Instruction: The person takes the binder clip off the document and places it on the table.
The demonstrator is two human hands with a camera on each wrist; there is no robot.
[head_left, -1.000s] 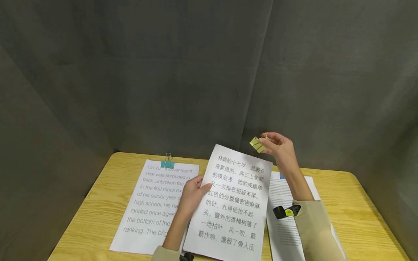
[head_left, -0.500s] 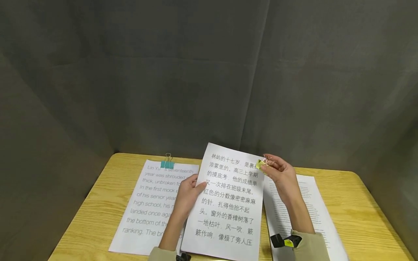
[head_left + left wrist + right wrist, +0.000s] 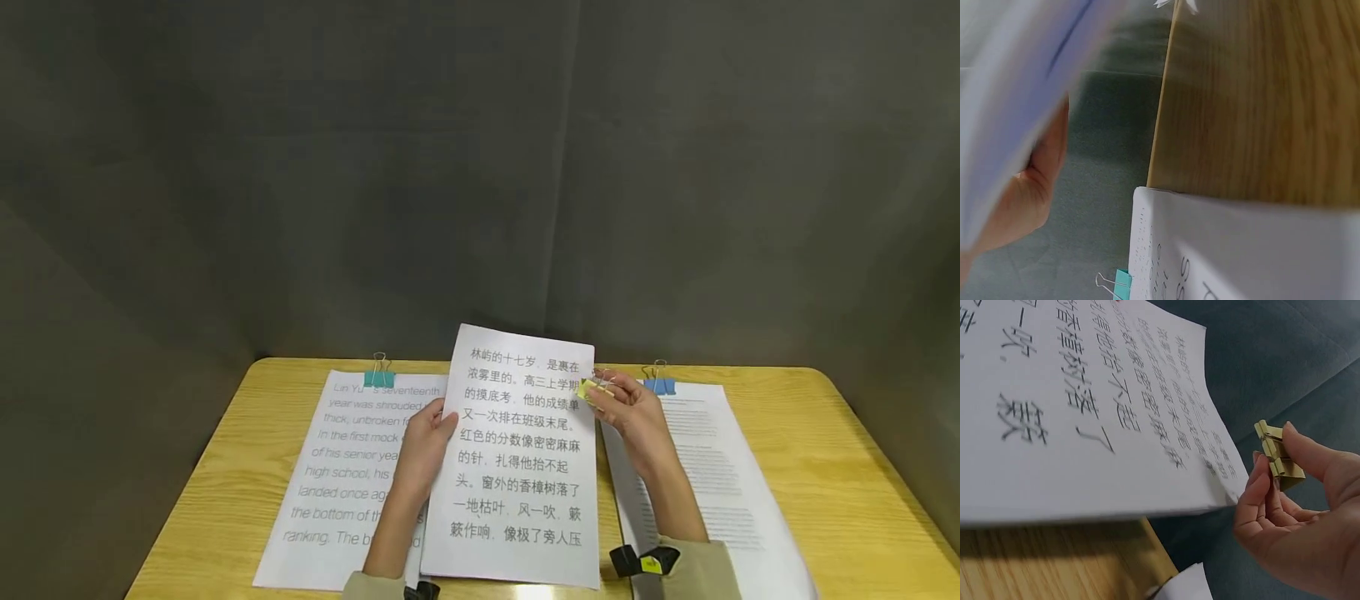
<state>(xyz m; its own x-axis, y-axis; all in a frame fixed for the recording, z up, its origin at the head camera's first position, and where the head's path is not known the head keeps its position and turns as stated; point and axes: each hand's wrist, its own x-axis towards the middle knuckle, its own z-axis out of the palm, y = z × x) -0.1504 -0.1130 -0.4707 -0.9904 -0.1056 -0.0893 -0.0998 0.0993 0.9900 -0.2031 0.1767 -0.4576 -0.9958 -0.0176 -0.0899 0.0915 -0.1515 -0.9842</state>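
Observation:
My left hand [image 3: 420, 454] grips the left edge of a stack of printed paper [image 3: 517, 467], thumb on its front, and holds it tilted up over the table. Large Chinese text covers the front sheet. In the left wrist view the stack [image 3: 1016, 106] is a blur that hides part of the hand [image 3: 1029, 194]. My right hand [image 3: 633, 421] pinches a yellow binder clip [image 3: 596, 391] beside the stack's upper right edge. Seen from the right wrist, the clip [image 3: 1280, 456] sits between thumb and fingers, apart from the paper.
On the left of the wooden table [image 3: 202, 492] lies an English printout [image 3: 322, 508] with a teal binder clip [image 3: 379, 379]. Another printout [image 3: 720, 475], with a blue binder clip [image 3: 660, 386], lies under my right arm. A dark curtain [image 3: 450, 167] hangs behind the table.
My right hand has lowered the yellow binder clip from above the stack's top right corner to beside its right edge. The stack has shifted left and turned straighter.

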